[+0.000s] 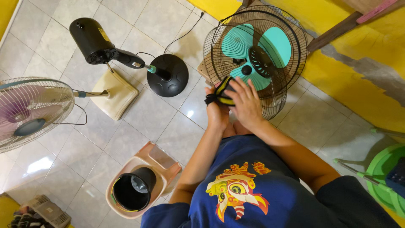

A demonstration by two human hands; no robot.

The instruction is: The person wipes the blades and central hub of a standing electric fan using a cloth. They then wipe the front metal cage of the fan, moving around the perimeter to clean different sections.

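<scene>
- Left hand (218, 112) grips a black-and-yellow tool (220, 92) against the cage (278, 90) rim.
- Right hand (246, 101) lies flat, fingers spread, over the tool and the cage's lower edge.
- Teal blades (236, 41) sit inside the cage, by the yellow wall (354, 71).
- Black fan base (168, 75) stands left on the floor (143, 122); pink stool (162, 162) nearer.

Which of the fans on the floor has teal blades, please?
The black-caged fan head by the yellow wall, right in front of both hands; the left hand holds a black-and-yellow object against it. The white-caged fan at far left has pale purple blades.
</scene>
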